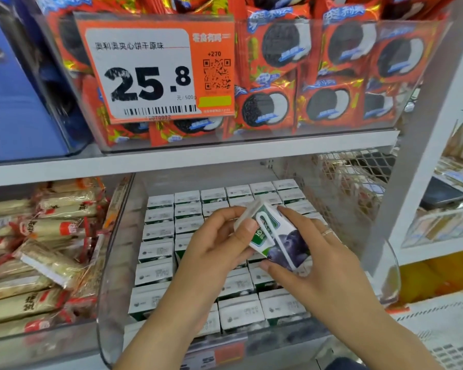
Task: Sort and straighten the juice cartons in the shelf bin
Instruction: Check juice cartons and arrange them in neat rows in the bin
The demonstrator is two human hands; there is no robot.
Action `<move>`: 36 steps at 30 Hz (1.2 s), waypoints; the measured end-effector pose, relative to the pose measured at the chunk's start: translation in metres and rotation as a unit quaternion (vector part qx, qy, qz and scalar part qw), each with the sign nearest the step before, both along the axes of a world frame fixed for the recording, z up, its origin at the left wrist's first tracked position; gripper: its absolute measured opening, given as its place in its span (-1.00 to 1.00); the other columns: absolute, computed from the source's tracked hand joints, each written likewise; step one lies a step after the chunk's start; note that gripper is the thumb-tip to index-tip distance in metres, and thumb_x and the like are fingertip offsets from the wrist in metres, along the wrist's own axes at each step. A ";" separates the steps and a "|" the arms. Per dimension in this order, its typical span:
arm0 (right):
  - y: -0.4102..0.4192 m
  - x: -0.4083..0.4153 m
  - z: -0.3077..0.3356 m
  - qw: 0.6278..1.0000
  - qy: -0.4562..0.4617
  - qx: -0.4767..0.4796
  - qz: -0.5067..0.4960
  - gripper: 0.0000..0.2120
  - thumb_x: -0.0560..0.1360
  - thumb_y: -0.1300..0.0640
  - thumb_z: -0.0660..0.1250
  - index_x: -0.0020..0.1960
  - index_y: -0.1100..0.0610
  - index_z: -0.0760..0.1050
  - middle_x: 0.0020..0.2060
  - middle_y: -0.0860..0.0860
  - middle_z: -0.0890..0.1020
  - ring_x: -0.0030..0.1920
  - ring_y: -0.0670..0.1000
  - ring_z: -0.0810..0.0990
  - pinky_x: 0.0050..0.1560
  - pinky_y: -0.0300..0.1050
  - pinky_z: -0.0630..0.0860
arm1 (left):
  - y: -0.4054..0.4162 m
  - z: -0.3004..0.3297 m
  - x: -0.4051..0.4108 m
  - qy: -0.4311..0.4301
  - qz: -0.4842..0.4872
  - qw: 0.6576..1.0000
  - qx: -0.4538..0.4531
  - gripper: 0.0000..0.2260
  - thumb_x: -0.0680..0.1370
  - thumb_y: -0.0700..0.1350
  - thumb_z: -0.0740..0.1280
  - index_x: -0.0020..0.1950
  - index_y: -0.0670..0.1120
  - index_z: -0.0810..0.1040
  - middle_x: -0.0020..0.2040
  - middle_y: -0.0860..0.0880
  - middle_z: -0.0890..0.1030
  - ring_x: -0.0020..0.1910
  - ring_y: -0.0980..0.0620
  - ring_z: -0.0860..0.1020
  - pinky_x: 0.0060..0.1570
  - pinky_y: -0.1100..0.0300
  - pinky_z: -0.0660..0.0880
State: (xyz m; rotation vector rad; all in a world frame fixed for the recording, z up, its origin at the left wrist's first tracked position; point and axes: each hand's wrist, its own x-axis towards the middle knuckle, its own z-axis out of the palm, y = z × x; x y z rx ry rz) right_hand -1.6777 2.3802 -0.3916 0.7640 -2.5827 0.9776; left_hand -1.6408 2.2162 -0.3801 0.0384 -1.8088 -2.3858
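Here the clear shelf bin (110,263) holds rows of upright juice cartons (158,273), tops showing. Above the rows, both hands grasp one tilted carton (281,236), blueberry print and attached straw facing up. Left hand (214,247) grips its upper end, thumb on the face; right hand (313,252) clasps the lower end, a ring (326,232) on one finger.

Tilted blueberry juice carton (275,237) above upright white-topped cartons (158,252) filling clear bin (110,263).

A shop: a price tag (155,73) fronts stocked cookie packs (340,76) on shelves above the hands' level.
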 end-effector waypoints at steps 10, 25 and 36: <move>0.005 0.002 0.001 1.000 0.006 0.024 -0.015 -0.28 0.28 -0.26 0.38 0.40 -0.19 0.29 -0.01 -0.30 0.41 -0.11 -0.19 0.49 -0.23 -0.41 0.36 | 0.003 0.002 0.002 -0.001 -0.014 1.000 -0.003 -0.68 0.39 0.01 0.38 0.10 -0.08 0.58 0.00 -0.04 0.69 0.02 0.04 0.66 -0.01 0.28 0.57; 0.006 0.003 -0.001 1.000 -0.009 0.028 -0.011 -0.30 0.29 -0.25 0.35 0.39 -0.16 0.29 0.03 -0.20 0.51 -0.14 -0.18 0.49 -0.18 -0.21 0.48 | 0.000 0.002 0.003 -0.010 -0.028 0.999 -0.024 -0.67 0.40 0.00 0.39 0.13 -0.06 0.57 0.01 -0.04 0.70 0.03 0.03 0.66 0.01 0.26 0.57; -0.002 0.009 -0.001 0.956 -0.205 -0.187 0.094 -0.65 0.35 -0.26 0.39 0.09 -0.29 0.41 -0.19 -0.20 0.65 -0.23 -0.18 0.59 -0.27 -0.33 0.50 | -0.005 0.003 0.003 -0.072 -0.075 0.989 -0.104 -0.63 0.31 0.09 0.46 0.07 0.04 0.66 0.00 0.06 0.70 0.05 0.12 0.64 0.12 0.20 0.52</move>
